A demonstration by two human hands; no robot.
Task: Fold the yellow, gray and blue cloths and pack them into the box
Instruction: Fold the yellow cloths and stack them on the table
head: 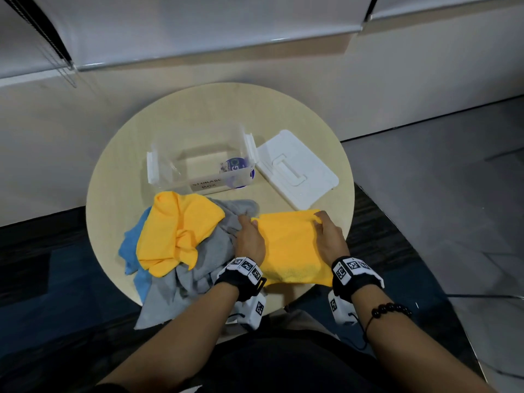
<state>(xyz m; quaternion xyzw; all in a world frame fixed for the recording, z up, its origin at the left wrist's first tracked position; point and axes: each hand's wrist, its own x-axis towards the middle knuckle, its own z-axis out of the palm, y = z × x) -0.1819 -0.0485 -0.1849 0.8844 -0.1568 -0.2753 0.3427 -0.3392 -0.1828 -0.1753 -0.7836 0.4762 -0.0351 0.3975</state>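
A yellow cloth lies flat at the near right of the round table. My left hand pinches its far left corner and my right hand pinches its far right corner. To the left is a heap: a second, crumpled yellow cloth on top of a gray cloth, with a blue cloth showing underneath at the left. The gray cloth hangs over the table's near edge. The clear storage box stands open behind the heap, with only a round label visible inside.
The box's white lid lies on the table right of the box. A pale wall runs behind the table. Dark floor surrounds the table. Both wrists wear black bands with marker tags.
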